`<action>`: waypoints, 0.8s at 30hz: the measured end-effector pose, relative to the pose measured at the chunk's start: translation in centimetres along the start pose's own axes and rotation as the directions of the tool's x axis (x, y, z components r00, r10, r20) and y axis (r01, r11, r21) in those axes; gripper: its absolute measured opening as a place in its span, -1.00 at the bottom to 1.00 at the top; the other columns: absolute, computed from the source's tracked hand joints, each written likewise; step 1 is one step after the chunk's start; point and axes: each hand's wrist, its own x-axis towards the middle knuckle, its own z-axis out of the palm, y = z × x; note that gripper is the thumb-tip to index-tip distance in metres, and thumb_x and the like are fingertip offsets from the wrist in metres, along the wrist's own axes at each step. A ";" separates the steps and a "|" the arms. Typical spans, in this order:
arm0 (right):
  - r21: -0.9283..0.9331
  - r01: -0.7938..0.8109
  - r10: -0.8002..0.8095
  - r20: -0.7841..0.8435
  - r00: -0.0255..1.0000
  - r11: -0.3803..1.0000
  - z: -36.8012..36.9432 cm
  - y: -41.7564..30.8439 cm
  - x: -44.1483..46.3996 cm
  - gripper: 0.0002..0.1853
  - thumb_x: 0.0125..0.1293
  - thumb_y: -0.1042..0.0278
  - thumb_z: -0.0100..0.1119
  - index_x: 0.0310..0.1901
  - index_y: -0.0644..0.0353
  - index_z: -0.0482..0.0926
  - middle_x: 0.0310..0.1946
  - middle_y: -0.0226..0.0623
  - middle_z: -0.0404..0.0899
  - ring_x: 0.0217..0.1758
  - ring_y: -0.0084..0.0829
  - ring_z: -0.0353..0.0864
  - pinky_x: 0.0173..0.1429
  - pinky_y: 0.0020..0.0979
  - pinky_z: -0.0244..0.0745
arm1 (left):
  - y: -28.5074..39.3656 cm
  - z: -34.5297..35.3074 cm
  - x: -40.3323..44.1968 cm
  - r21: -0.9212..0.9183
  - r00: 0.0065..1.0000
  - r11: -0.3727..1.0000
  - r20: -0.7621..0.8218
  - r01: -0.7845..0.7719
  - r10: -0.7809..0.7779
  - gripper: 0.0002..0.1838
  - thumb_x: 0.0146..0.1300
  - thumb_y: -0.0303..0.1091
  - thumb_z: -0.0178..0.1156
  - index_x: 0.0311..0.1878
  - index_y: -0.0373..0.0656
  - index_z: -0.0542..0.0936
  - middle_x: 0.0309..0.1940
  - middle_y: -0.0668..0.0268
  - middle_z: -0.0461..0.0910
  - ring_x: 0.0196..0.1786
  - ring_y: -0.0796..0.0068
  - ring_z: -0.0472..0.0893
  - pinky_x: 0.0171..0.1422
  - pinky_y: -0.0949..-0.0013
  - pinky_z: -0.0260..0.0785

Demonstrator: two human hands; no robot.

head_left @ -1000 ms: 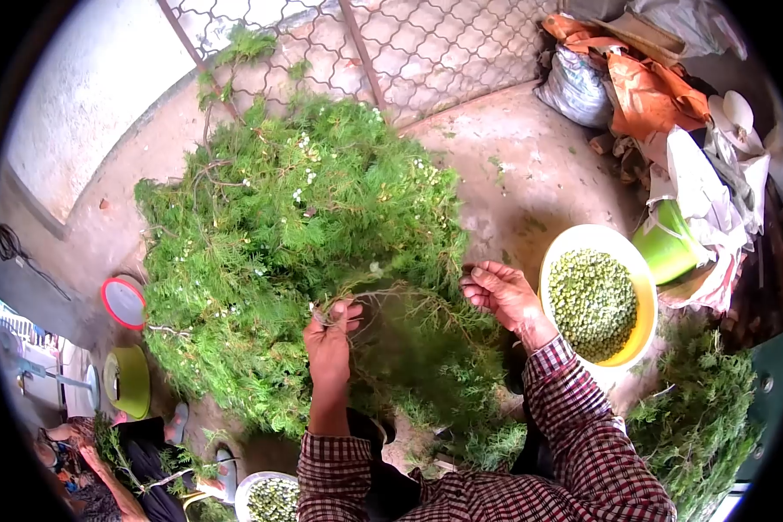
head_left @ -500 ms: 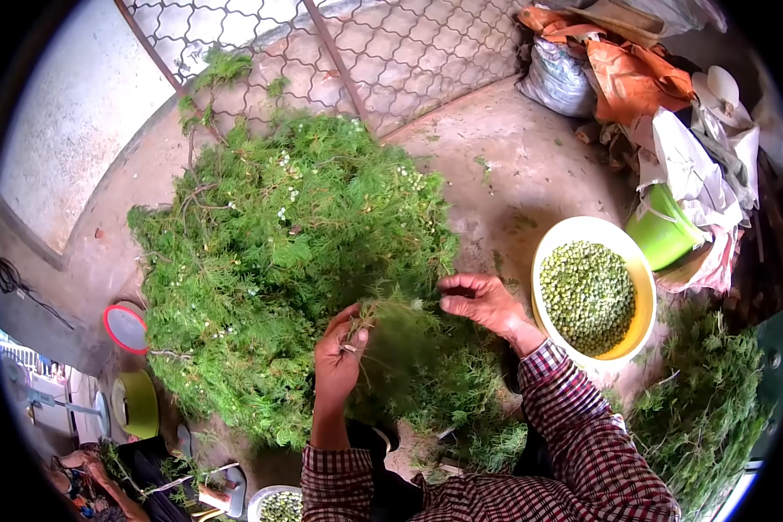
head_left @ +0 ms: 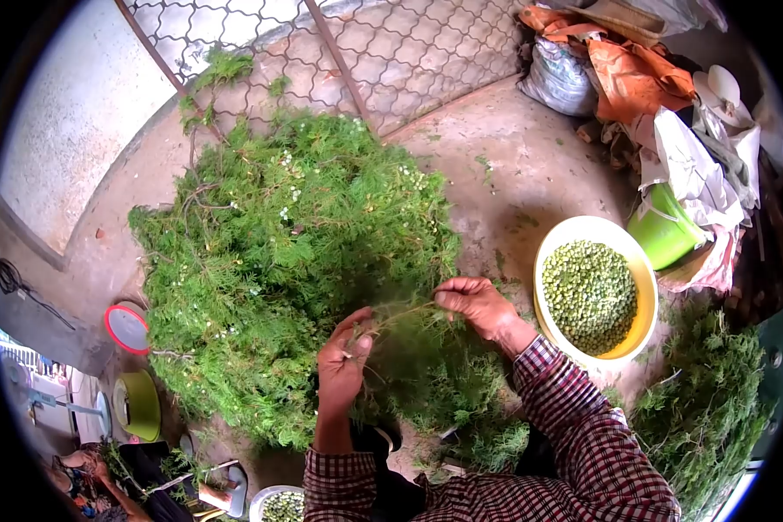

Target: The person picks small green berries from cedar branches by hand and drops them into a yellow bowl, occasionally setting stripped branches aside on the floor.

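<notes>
A large heap of green leafy branches (head_left: 261, 235) with small pale berries lies in front of me. My left hand (head_left: 344, 352) is closed on the stem end of a thin sprig (head_left: 391, 317), just over the heap's near side. At the sprig's other end, my right hand (head_left: 474, 304) pinches its tip between thumb and forefinger. The middle of the sprig is blurred. Right of my right hand stands a yellow basin (head_left: 548, 326) holding many small green berries (head_left: 590, 296).
More cut branches (head_left: 700, 409) lie at the lower right. A green bucket (head_left: 661, 230) and orange sacking (head_left: 639, 78) are at the right. At the lower left are a co-worker's arm (head_left: 122, 491), a bowl of berries (head_left: 283, 505), a green tub (head_left: 139, 404) and a red-rimmed basin (head_left: 127, 329).
Since a second ago the view has shifted slightly. My hands have come a little closer together, and my right fingers have closed on the sprig's tip.
</notes>
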 end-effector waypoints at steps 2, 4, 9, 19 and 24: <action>0.229 -0.057 0.070 -0.048 0.996 0.972 -0.4 0.2 0.4 -0.80 0.10 0.42 0.20 -0.20 0.18 0.53 -0.30 -0.35 0.57 -0.47 -0.58 0.50 -0.35 -0.54 0.49 | -0.7 -0.1 -0.1 0.028 0.999 0.999 0.032 -0.021 0.020 -0.79 0.20 -0.37 0.10 -0.17 -0.30 0.55 -0.01 0.24 0.44 -0.05 0.50 0.47 -0.01 0.48 0.31; 0.312 -0.099 0.147 -0.134 0.980 0.945 0.0 0.0 0.3 -0.76 0.13 0.41 0.17 -0.16 0.29 0.47 -0.35 -0.28 0.55 -0.51 -0.55 0.46 -0.51 -0.58 0.43 | -1.1 0.4 -0.2 0.025 0.998 0.999 0.059 0.034 -0.036 -0.79 0.20 -0.38 0.09 -0.17 -0.30 0.55 -0.01 0.24 0.44 -0.05 0.52 0.46 -0.01 0.49 0.32; 0.573 -0.007 0.201 -0.276 0.940 0.820 -3.2 -1.3 0.3 -0.92 0.22 0.45 0.01 -0.41 0.23 0.40 -0.53 -0.28 0.46 -0.58 -0.52 0.39 -0.61 -0.56 0.32 | 0.3 -0.8 -0.6 0.004 0.990 0.999 -0.132 0.049 -0.048 -0.75 0.24 -0.31 0.05 -0.11 -0.25 0.54 -0.23 0.26 0.58 -0.20 0.55 0.51 -0.12 0.50 0.37; 0.252 0.013 -0.064 0.195 0.979 0.968 0.4 -1.1 -0.5 -0.66 0.05 0.52 0.23 -0.12 0.19 0.40 -0.40 -0.36 0.47 -0.50 -0.60 0.41 -0.48 -0.61 0.43 | -0.5 -1.0 -0.3 -0.013 0.978 0.998 -0.199 0.061 -0.063 -0.75 0.24 -0.29 0.06 -0.17 -0.28 0.56 -0.23 0.22 0.57 -0.29 0.52 0.49 -0.22 0.51 0.33; -0.458 0.296 -0.326 0.015 0.945 0.838 2.2 0.8 0.4 -0.49 0.05 0.40 0.28 0.07 0.21 0.35 -0.23 -0.42 0.48 -0.34 -0.60 0.45 -0.23 -0.58 0.43 | -0.5 0.0 -0.3 -0.024 0.989 0.997 -0.131 0.073 -0.076 -0.75 0.22 -0.31 0.09 -0.17 -0.30 0.54 -0.25 0.26 0.57 -0.24 0.55 0.49 -0.20 0.53 0.32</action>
